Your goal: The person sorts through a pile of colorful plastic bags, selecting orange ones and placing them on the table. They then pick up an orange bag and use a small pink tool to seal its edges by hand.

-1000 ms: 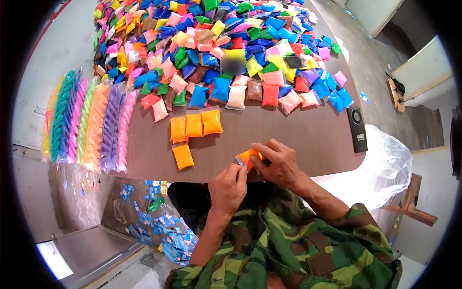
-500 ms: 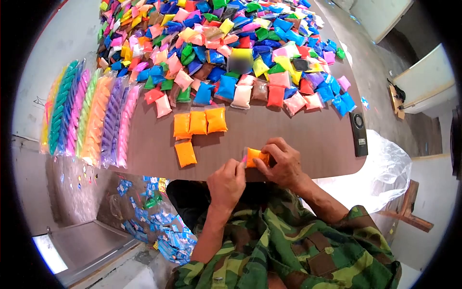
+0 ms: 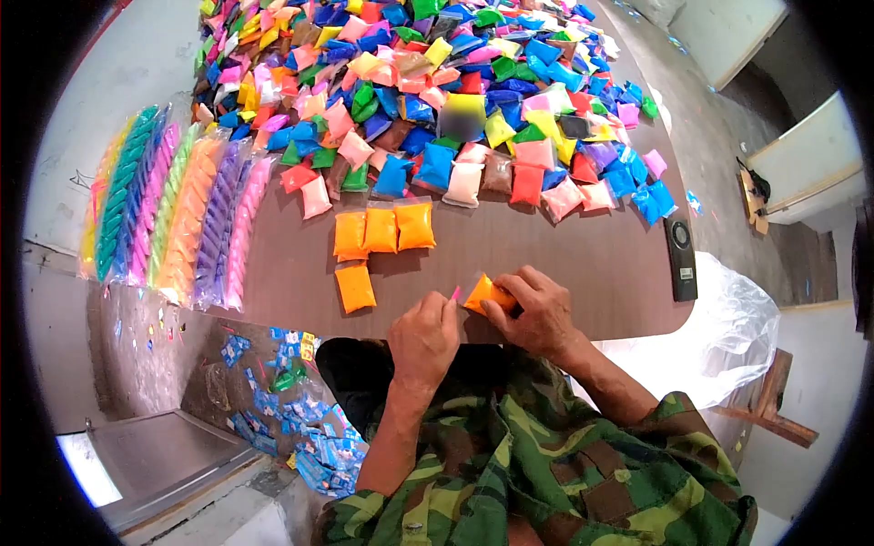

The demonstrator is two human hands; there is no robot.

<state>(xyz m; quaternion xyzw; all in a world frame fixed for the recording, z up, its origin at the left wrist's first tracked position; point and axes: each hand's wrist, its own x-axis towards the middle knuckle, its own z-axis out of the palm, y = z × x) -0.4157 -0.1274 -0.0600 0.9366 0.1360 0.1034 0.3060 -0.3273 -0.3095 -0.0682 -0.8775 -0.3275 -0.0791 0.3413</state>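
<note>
My right hand point(image 3: 535, 311) pinches a small clear packet with soft orange filling point(image 3: 484, 295) near the table's front edge, its left end free and tilted up. To its left, my left hand point(image 3: 425, 337) is closed, with a thin pink piece point(image 3: 456, 293) poking out between thumb and forefinger. What this piece is cannot be made out. A small gap lies between it and the packet. Left of my hands lie more orange packets: three side by side in a row point(image 3: 381, 227) and a single one point(image 3: 355, 288) below them.
A big heap of colourful small packets point(image 3: 437, 170) covers the back of the brown table point(image 3: 291, 273). Bagged twisted strands point(image 3: 189, 218) line its left side. A black device point(image 3: 679, 257) rests at the right edge. Blue wrappers point(image 3: 328, 455) and clear plastic sheeting point(image 3: 728, 318) lie below.
The pink piece in my left hand has drawn left, away from the orange packet's end. The packet in my right hand is now tilted more. The view has shifted slightly.
</note>
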